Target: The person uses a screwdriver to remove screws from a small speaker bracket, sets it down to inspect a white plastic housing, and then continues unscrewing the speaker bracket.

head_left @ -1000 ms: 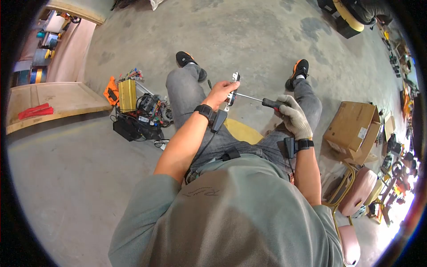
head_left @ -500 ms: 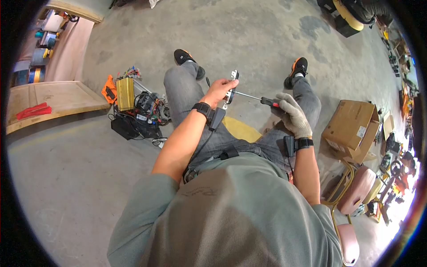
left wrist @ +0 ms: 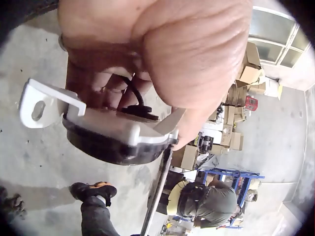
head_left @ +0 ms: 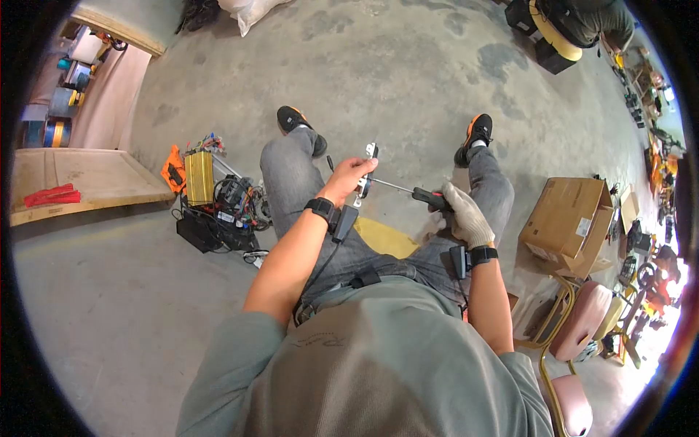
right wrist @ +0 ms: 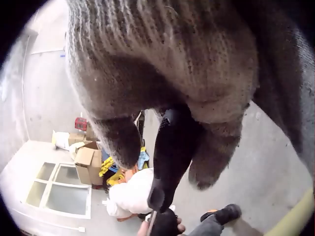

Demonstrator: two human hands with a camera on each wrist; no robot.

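Note:
The bare left hand [head_left: 351,179] pinches a small white-and-black part with bracket tabs [head_left: 362,191], held between the knees. In the left wrist view its white body [left wrist: 108,123] has a slotted tab at one end, a black rounded underside and a black cable behind. The gloved right hand [head_left: 467,216] grips the black-and-red handle of a screwdriver [head_left: 429,198], whose thin shaft reaches the part's side; the tip's exact contact is hidden. From the right wrist view, gloved fingers [right wrist: 211,157] lie on either side of the black handle [right wrist: 172,147].
Beside the left leg lie a gold metal box [head_left: 199,178], black devices and tangled cables. Red gloves [head_left: 52,196] lie on a wooden board [head_left: 102,175]. A cardboard box [head_left: 564,218] and a chair [head_left: 582,320] stand at the right. Another person [left wrist: 216,204] appears in the left wrist view.
The head view has shifted, so legs and floor objects appear lower. Both hands appear lower and farther left, with the part and screwdriver still held.

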